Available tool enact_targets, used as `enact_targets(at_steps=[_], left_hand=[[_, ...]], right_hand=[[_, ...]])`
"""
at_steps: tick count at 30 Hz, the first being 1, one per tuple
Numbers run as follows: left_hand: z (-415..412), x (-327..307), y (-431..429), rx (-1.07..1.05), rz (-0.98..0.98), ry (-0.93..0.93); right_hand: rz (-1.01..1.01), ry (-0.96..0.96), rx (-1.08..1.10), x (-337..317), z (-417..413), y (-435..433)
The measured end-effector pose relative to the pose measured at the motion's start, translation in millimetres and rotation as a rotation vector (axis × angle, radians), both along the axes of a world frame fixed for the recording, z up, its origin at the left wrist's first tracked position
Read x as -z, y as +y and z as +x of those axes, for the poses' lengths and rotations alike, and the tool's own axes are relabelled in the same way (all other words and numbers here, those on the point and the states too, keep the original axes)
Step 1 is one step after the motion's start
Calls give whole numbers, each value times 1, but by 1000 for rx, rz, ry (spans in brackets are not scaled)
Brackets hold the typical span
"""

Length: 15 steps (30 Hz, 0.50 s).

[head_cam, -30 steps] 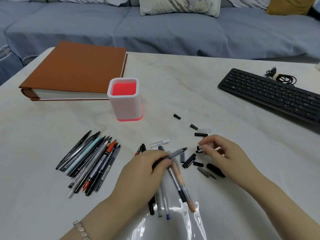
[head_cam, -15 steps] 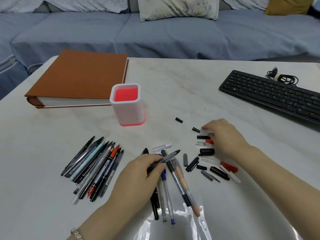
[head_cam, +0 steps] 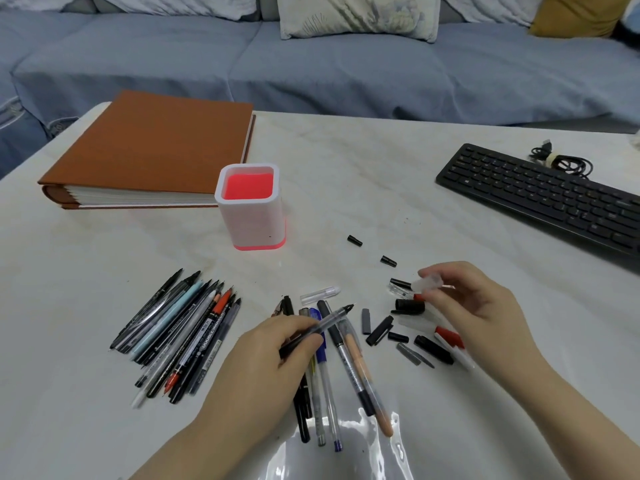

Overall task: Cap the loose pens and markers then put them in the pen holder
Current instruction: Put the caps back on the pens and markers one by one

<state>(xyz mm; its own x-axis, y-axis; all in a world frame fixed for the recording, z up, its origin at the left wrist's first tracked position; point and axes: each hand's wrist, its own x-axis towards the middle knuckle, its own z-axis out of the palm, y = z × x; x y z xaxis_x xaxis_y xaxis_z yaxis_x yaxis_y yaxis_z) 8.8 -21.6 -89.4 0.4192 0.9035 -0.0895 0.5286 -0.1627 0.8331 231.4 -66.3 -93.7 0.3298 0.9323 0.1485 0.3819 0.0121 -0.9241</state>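
Pen holder (head_cam: pixel 247 220) showing white walls, neon-pink inside and base. Left of holder, binder (head_cam: pixel 149 143) wearing rust-brown cover. Right of holder, keyboard (head_cam: pixel 536 199) looking black. Behind holder, sofa (head_cam: pixel 242 64) looking grey-blue. Tabletop (head_cam: pixel 346 168) showing white marble, faint grey veining.

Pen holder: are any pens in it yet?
No, the pen holder shows only its bare red inside.

A home living room: behind the pale marbled table (head_cam: pixel 346 161) runs a blue-grey sofa (head_cam: pixel 214 74) with loose cushions (head_cam: pixel 356 15) (one mustard-yellow). On the table lie household things, a brown album (head_cam: pixel 149 147) at its left and a black keyboard (head_cam: pixel 540 199) at its right.
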Motion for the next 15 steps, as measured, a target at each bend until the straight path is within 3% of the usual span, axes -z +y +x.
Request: enact_targets(at_steps=[7,15], left_hand=[[1,-6,-5,6,19,-68],[-4,-9,-8,40,7,-72]], right_hand=[[95,-84,-125,-10,-18,-13],[-77,-217,-203,3,-23,-16]])
